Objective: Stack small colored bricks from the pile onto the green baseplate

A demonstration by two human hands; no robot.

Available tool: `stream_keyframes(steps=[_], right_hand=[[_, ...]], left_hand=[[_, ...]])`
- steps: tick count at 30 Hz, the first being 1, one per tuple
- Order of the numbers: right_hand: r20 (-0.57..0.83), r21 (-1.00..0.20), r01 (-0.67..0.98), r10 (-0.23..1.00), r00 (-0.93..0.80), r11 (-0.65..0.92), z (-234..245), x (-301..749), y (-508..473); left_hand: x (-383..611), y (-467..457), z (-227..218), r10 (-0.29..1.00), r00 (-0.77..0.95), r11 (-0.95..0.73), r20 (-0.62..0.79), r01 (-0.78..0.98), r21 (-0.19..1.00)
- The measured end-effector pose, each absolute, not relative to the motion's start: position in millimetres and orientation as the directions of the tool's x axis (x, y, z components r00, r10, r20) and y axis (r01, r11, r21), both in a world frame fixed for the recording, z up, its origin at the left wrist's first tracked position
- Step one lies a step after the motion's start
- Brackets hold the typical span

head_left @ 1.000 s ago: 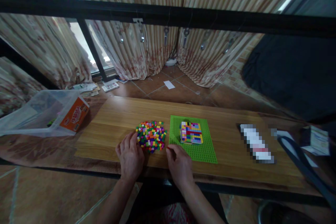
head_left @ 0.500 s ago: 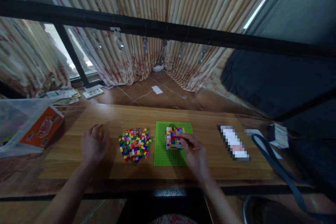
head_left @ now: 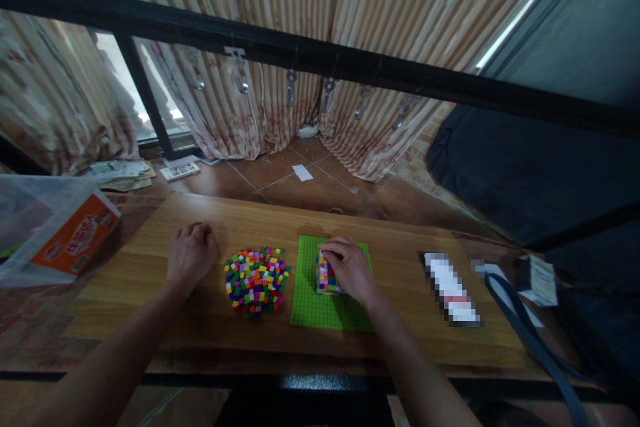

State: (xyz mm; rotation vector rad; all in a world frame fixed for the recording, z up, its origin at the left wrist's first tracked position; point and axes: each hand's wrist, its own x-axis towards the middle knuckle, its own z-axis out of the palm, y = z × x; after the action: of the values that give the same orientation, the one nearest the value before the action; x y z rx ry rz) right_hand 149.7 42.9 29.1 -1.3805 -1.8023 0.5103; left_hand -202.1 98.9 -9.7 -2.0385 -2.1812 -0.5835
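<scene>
My right hand (head_left: 349, 268) is over a small block of many-coloured toy bricks (head_left: 326, 275), covering its right part. Its thumb and fingertips are pinched together at the far left corner of that block; whatever is between them is too small to make out. Beneath the block lies a green studded baseplate (head_left: 306, 307). To its left is a loose heap of small coloured bricks (head_left: 257, 280). My left hand (head_left: 193, 253) rests on the wooden tabletop (head_left: 400, 320), left of the heap, with its fingers curled in. Their undersides are hidden.
A clear plastic box (head_left: 40, 227) with an orange label stands at the far left. Right of the baseplate lies a pixelated phone-like object (head_left: 453, 290), and beyond it a blue-grey strap (head_left: 535, 340). A dark metal bar (head_left: 320, 57) crosses above the table's far side, before striped curtains.
My right hand has moved from the block's right side to its far left corner, covering more of it. My left hand appears slightly farther right and away; the camera view has also shifted.
</scene>
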Motion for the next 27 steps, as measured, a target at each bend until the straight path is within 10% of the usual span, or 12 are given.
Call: stream_keyframes(steps=[27], right_hand=[[0.203,-0.547,0.67,0.856,-0.475,0.502,60,164,78]], left_hand=[[-200,101,-10,0.937,-0.091,0.051,0.337,0.991,0.125]])
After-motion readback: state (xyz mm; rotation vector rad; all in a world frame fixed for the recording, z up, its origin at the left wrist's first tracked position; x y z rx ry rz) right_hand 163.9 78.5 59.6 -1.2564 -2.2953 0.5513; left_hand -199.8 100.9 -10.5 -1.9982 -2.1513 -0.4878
